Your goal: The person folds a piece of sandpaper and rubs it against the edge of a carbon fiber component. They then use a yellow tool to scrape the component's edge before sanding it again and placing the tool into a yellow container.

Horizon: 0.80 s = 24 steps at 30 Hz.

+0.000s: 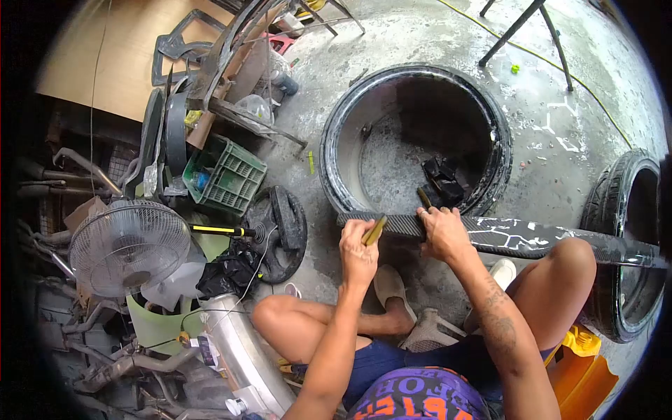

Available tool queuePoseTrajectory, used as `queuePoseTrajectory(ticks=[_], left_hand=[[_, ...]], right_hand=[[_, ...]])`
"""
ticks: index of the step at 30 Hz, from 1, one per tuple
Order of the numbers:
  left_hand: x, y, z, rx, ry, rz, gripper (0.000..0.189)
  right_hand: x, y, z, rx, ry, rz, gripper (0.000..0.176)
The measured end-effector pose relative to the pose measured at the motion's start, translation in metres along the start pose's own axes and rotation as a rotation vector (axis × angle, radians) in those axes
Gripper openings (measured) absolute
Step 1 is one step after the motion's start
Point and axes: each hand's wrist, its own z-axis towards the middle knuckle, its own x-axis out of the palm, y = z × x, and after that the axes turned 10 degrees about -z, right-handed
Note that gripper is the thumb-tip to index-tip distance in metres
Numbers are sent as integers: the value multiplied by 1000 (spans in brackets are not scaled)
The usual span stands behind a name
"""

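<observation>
A long, narrow carbon-fibre-patterned strip [495, 236] lies across in front of me, with white patches along its right half. Its left part is at the near rim of a big round black-rimmed tub [329, 150], and its right end reaches over a tyre [607, 210]. My left hand [358, 253] is closed on a small folded olive-yellow piece [375, 231], perhaps sandpaper, by the strip's left end. My right hand [445, 234] is wrapped over the strip. Another olive-yellow piece [424, 197] sticks out past its fingers; how it is held is hidden.
Crumpled black material [442, 180] lies inside the tub. To the left are a fan [129, 245], a green crate [224, 175], a black wheel-like part [294, 234] and a silver cylinder [245, 357]. An orange-yellow object [584, 374] sits at the lower right.
</observation>
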Motion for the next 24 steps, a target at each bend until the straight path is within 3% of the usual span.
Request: queuePoseTrajectory(ticks=[3,6,9,11,12,13,15,19,24], left_hand=[[-1,3,5,-112,-101,-110,22],[-22,-4,1,-368,-107,-73,26],[-20,-6,-6,-235,-141,-64,24],[-15,-2,-5,-159,-112,-22,27],[-15,0,-4,-174,-85,3,29],[-15,2,-3,-191,-58,25,30],[-16,9,-5,-230,-75,1,30],[-15,9,-13,-272,-76,-61,30],[-16,0,-16,-200,-114,-27,27]], right_hand=[[-5,0,0,15,1,-31,79],[-9,7,2,53,-23,-70,82],[4,15,13,45,-103,-84,84],[18,20,22,-66,31,-141,80],[19,26,20,-88,-150,-194,77],[17,25,21,-91,-149,-191,77],[4,22,23,-90,49,-57,76],[0,17,22,-96,96,-22,75],[20,22,19,-111,-167,-143,70]])
